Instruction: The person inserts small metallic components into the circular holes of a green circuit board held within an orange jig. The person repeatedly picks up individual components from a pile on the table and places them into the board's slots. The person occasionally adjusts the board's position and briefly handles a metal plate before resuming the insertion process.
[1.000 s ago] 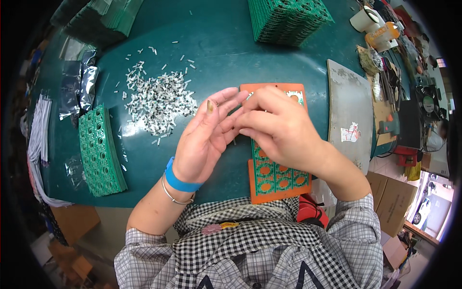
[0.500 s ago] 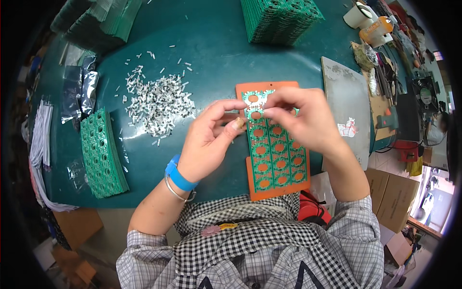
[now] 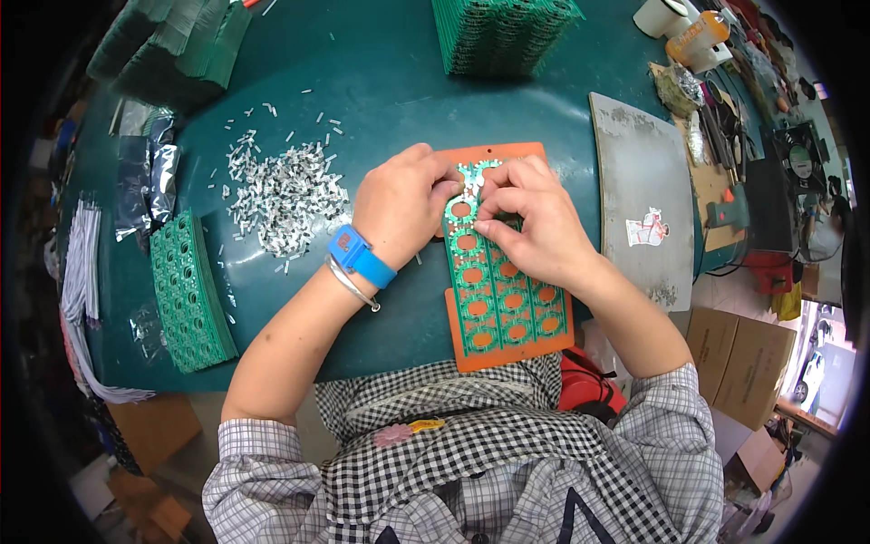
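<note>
Head view: both hands, left hand and right hand, have fingers pinched closed at the top of a green circuit panel on an orange board mid-desk; brown cartons stand at right

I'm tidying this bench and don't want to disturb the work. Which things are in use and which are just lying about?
In use:
left hand
right hand
green circuit panel
orange backing board
pile of small silvery parts

Lying about:
stack of green panels
grey plate
tape rolls
foil bags
</note>
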{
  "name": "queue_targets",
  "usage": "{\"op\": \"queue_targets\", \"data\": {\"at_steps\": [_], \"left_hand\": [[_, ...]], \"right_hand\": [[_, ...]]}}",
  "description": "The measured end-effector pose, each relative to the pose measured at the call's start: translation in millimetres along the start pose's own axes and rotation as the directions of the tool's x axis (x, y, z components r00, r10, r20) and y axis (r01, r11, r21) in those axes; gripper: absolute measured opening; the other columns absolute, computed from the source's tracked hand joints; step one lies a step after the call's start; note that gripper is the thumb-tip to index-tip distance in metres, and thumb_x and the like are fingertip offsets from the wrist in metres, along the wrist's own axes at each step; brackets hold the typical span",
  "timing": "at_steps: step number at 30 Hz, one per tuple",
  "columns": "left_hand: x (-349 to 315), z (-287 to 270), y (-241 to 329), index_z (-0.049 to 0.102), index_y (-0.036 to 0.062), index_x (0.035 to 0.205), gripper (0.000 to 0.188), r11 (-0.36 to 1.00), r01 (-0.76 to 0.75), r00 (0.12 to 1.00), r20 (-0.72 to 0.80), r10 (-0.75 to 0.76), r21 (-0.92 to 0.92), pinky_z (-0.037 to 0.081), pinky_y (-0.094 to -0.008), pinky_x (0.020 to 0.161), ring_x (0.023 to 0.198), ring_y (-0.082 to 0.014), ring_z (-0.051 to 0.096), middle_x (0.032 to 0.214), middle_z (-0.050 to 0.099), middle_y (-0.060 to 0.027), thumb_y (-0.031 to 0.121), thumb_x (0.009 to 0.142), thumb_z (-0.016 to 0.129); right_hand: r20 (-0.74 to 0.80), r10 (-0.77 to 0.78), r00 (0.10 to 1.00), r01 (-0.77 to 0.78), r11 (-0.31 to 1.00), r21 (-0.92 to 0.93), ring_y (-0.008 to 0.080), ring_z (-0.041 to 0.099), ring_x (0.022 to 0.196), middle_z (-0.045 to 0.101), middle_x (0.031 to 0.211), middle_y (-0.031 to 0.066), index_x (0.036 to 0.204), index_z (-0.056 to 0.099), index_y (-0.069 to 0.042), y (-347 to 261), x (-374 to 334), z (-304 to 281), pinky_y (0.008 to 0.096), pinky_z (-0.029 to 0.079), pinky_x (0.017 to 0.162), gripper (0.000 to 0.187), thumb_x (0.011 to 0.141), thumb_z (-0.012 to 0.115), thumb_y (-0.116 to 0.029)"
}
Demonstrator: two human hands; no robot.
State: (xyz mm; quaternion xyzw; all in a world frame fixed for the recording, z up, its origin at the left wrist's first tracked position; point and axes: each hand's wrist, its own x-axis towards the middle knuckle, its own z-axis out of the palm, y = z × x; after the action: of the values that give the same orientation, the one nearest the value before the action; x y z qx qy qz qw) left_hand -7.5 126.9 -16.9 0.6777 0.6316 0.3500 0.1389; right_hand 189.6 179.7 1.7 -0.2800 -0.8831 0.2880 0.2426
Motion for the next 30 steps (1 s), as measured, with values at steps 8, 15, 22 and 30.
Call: {"op": "queue_targets", "data": {"at_steps": [8, 15, 22, 30], "left_hand": [[-24.4, -26.5, 7.9, 0.071, 0.0053, 0.086, 0.007, 0.999, 0.034, 0.998, 0.051, -0.034, 0.004, 0.051, -0.0347, 0.063, 0.069, -0.0244, 0.063, 0.081, 0.063, -0.0081, 0.004, 0.081, 0.074], [-53.8, -43.0, -1.3, 0.07, 0.0061, 0.08, 0.011, 0.998, -0.057, 0.961, 0.271, 0.062, -0.025, 0.05, -0.0389, 0.07, 0.078, -0.0282, 0.062, 0.08, 0.063, -0.007, 0.007, 0.073, 0.079], [-52.4, -41.1, -4.4, 0.066, 0.0057, 0.081, 0.015, 0.996, -0.09, 0.954, 0.284, 0.093, -0.024, 0.049, -0.0401, 0.07, 0.078, -0.0297, 0.061, 0.08, 0.062, -0.0073, 0.009, 0.074, 0.079], [-54.4, -37.9, -4.7, 0.062, 0.0055, 0.083, 0.015, 0.992, -0.129, 0.951, 0.284, 0.125, -0.003, 0.048, -0.042, 0.072, 0.079, -0.0326, 0.061, 0.079, 0.059, -0.01, 0.01, 0.078, 0.076]], "right_hand": [[0.002, 0.018, 1.0, -0.018, 0.999, 0.043, 0.0251, 0.054, 0.095, 0.061, 0.093, 0.0031, 0.077, 0.072, -0.007, 0.2, -0.9, -0.1, 0.0399, 0.043, 0.088, 0.01, 0.072, 0.08, -0.007], [-0.012, 0.032, 0.999, -0.031, 0.999, 0.034, 0.0255, 0.054, 0.095, 0.06, 0.094, 0.0039, 0.082, 0.075, -0.007, 0.3, -1.3, 8.7, 0.0392, 0.042, 0.088, 0.011, 0.074, 0.081, -0.01], [-0.037, 0.032, 0.999, -0.03, 0.998, 0.058, 0.0254, 0.055, 0.096, 0.06, 0.094, 0.0043, 0.082, 0.074, -0.007, 4.2, -2.6, 10.7, 0.0389, 0.042, 0.088, 0.009, 0.076, 0.08, -0.009], [-0.045, 0.023, 0.999, -0.021, 0.998, 0.055, 0.0252, 0.055, 0.096, 0.061, 0.094, 0.0042, 0.083, 0.074, -0.007, 3.5, -4.4, 11.6, 0.0391, 0.042, 0.088, 0.008, 0.076, 0.08, -0.008]]}}
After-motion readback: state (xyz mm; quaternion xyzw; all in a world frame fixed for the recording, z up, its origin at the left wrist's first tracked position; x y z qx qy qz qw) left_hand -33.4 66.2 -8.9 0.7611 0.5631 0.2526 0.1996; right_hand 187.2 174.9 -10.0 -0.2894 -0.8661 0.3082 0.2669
